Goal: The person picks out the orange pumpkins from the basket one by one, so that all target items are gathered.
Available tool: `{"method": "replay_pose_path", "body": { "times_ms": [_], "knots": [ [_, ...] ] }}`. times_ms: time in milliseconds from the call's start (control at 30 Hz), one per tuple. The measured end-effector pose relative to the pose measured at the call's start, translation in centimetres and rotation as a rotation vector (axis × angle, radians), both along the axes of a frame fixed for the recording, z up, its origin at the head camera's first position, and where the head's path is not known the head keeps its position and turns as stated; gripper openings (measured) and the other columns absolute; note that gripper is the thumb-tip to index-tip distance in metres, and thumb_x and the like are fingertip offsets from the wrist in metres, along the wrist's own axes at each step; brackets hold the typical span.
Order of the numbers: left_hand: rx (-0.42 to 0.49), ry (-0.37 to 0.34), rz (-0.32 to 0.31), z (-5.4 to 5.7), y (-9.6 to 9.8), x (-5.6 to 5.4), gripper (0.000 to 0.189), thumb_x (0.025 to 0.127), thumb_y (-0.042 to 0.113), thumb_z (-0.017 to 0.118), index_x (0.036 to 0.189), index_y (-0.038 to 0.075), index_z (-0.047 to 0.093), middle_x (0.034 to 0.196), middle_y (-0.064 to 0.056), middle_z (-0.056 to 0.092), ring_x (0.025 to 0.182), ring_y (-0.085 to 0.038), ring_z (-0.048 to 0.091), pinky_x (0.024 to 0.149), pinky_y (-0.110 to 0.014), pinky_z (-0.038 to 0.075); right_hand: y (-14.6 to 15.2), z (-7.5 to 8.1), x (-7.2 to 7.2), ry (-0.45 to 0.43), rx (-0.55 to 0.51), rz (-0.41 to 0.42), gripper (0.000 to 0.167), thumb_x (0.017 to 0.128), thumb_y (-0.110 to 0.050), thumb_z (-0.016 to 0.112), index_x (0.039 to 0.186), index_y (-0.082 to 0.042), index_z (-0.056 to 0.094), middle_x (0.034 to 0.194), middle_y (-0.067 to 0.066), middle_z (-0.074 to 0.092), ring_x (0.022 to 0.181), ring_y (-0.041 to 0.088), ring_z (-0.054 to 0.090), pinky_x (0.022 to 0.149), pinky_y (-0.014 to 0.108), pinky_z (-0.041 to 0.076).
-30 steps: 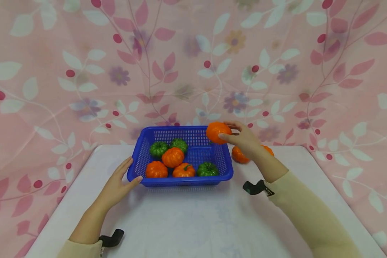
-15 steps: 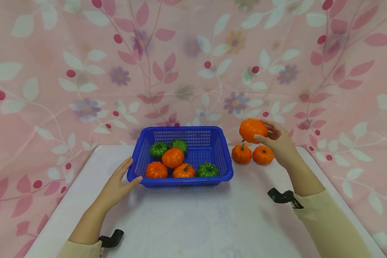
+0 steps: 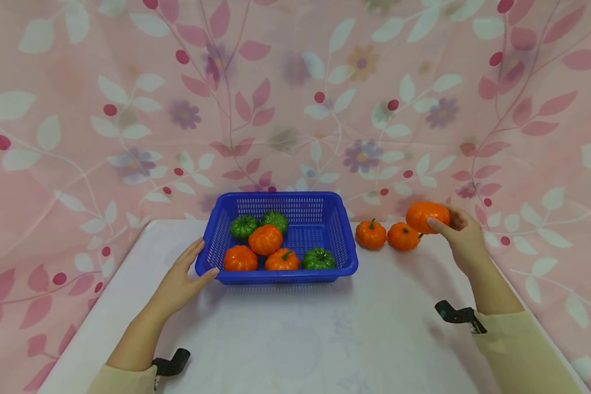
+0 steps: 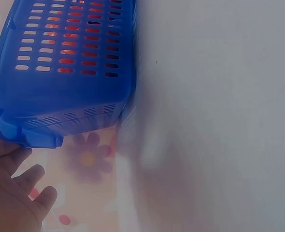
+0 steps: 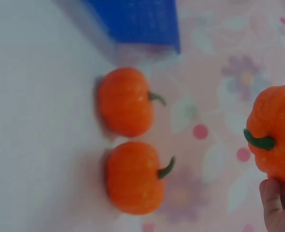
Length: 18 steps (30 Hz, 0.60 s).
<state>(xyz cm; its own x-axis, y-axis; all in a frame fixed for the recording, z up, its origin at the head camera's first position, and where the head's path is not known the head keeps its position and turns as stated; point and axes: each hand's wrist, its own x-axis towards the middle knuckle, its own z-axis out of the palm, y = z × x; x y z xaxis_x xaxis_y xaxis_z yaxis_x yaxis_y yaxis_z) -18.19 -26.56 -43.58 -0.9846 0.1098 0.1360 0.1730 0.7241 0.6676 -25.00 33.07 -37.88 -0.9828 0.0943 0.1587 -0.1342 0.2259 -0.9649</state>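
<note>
My right hand (image 3: 465,241) grips an orange toy pumpkin (image 3: 426,216) in the air at the table's right side, thumb in front. Its green stem shows in the right wrist view, where the pumpkin (image 5: 277,133) is cut off by the frame edge. My left hand (image 3: 179,284) rests against the left front corner of a blue plastic basket (image 3: 285,278), fingers fairly straight along its side and thumb at the front rim. Inside the basket lie several orange pumpkins (image 3: 265,239) and green pumpkins (image 3: 318,258).
Two more orange pumpkins, one (image 3: 371,235) near the basket and another (image 3: 403,237) beside it, stand on the white table (image 3: 295,334) right of the basket. A pink floral cloth (image 3: 285,109) hangs behind the table.
My right hand has carried the orange pumpkin from above the basket's right rim rightward, past the two standing pumpkins, and then lower. The left hand and the basket have stayed put.
</note>
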Motion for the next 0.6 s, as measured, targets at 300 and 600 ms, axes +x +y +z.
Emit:
{"method": "replay_pose_path", "body": {
  "times_ms": [300, 600],
  "knots": [
    [0.001, 0.004, -0.004, 0.1, 0.0, 0.0, 0.086, 0.095, 0.041, 0.067, 0.158, 0.002, 0.024, 0.165, -0.015, 0.019, 0.146, -0.047, 0.023, 0.110, -0.069, 0.026, 2.4, -3.1, -0.2, 0.044, -0.083, -0.018, 0.047, 0.096, -0.016, 0.069, 0.140, -0.016, 0.053, 0.116, -0.007, 0.045, 0.097, -0.001, 0.058, 0.080, 0.005, 0.049],
    [0.006, -0.011, 0.001, 0.2, 0.0, 0.0, 0.087, 0.095, 0.043, 0.067, 0.158, 0.003, 0.023, 0.165, -0.016, 0.018, 0.146, -0.048, 0.023, 0.110, -0.070, 0.026, 3.9, -5.2, -0.7, -0.046, 0.175, -0.163, 0.056, 0.091, -0.038, 0.074, 0.135, -0.022, 0.042, 0.129, 0.004, 0.038, 0.099, 0.005, 0.051, 0.073, 0.009, 0.051]
  ]
}}
